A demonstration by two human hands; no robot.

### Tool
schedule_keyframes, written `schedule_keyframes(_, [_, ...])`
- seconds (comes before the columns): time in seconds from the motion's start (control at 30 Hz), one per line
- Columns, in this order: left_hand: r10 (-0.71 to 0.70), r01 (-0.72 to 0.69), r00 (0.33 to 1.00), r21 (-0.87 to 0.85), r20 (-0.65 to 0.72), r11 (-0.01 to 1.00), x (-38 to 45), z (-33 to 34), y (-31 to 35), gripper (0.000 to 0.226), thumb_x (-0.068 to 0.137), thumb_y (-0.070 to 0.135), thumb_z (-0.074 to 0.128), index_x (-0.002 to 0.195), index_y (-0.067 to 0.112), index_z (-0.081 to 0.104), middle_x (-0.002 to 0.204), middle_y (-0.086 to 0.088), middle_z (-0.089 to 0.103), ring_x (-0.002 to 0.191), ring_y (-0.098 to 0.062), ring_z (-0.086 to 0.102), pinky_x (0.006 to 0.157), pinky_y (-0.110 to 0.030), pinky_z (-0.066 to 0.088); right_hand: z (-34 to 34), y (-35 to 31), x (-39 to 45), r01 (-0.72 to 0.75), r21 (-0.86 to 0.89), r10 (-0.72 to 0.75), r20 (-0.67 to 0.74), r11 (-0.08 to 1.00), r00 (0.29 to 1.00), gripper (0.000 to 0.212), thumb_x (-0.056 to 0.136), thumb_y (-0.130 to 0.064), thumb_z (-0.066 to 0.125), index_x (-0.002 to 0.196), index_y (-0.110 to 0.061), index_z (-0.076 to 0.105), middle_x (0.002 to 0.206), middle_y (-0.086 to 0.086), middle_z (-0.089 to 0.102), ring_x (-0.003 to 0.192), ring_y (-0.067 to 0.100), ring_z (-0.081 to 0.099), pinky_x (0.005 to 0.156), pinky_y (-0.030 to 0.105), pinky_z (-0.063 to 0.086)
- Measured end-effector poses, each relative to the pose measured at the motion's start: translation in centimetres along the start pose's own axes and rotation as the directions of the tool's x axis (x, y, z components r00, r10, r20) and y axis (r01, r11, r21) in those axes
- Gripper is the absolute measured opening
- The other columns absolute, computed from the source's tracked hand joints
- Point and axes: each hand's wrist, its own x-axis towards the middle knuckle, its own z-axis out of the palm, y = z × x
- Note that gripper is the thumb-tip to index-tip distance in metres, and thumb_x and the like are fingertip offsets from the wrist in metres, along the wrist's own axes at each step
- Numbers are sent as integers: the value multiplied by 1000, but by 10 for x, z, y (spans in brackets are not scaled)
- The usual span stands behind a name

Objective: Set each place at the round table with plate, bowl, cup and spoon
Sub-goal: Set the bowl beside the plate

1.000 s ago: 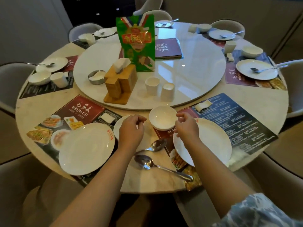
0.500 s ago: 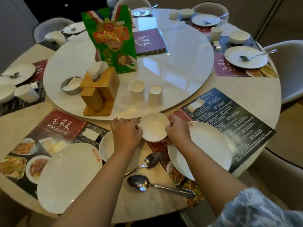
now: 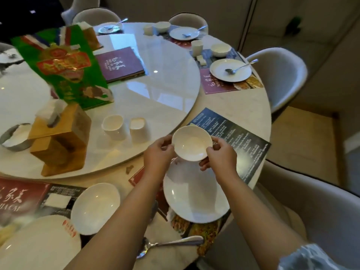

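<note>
A small white bowl point(image 3: 191, 144) is held up between both hands above the near table edge, tilted toward me. My left hand point(image 3: 158, 152) grips its left rim and my right hand point(image 3: 221, 152) its right rim. Below them a white plate point(image 3: 191, 193) lies on a placemat. A second white bowl point(image 3: 95, 207) rests left of my left arm, with another plate point(image 3: 39, 248) at the lower left. A spoon point(image 3: 171, 245) lies near the front edge, partly hidden by my arm. Two white cups point(image 3: 115, 127) point(image 3: 138, 129) stand on the turntable.
The marble turntable point(image 3: 155, 90) carries a green bag point(image 3: 64, 67), a wooden napkin holder point(image 3: 60, 141), a metal dish point(image 3: 13, 137) and a maroon menu point(image 3: 119, 64). Set places with plates, bowls, cups and spoons sit at the far right point(image 3: 229, 70). Chairs ring the table point(image 3: 276, 75).
Both hands have lifted the small bowl off the table and carried it right, above the plate. The view has swung to the right.
</note>
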Motion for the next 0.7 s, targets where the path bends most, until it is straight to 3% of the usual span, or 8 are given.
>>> schedule_keyframes(0.2, [-81,94,984,-75,157,993,29,60,17,39,82,7,54,109,31,71,105,4,70,94,-20,68,81,-41,58,-34,16,40,-43,-13,41,-135,999,990,39,91,3,47,121,-18,59,83,0,66,50,31,68,51,46,60])
schedule_keyframes(0.3, [-73,80,976,-26,205,996,36,76,22,36,78,18,53,104,36,71,107,9,70,99,-14,64,87,-39,54,-42,22,55,-61,-9,59,-172,998,983,39,91,2,48,121,-19,59,87,0,67,50,30,68,51,42,59])
schedule_keyframes(0.43, [-45,39,969,31,242,999,42,89,21,41,84,10,50,114,28,71,116,9,69,112,-11,60,101,-40,48,-48,27,66,-77,-27,70,-202,997,977,40,91,1,48,123,-19,59,85,-6,63,52,32,68,51,40,59])
schedule_keyframes(0.57, [-64,47,970,74,233,996,45,94,16,44,87,7,47,123,24,67,117,9,66,108,-9,57,93,-30,46,-49,31,69,-87,-37,77,-212,996,974,42,90,2,47,124,-19,59,86,0,67,47,27,65,42,28,52])
schedule_keyframes(0.63, [-65,50,969,68,237,996,44,94,14,44,88,5,46,122,24,66,112,10,64,103,-8,56,87,-27,44,-49,33,67,-92,-33,83,-216,995,973,44,90,2,47,126,-19,59,88,3,68,46,26,64,41,27,51])
schedule_keyframes(0.7, [-58,43,969,67,242,997,44,95,13,44,88,6,47,122,26,66,115,8,64,104,-10,56,90,-28,46,-51,33,67,-91,-21,84,-225,996,971,44,91,2,47,128,-19,58,89,3,69,46,25,63,43,29,53])
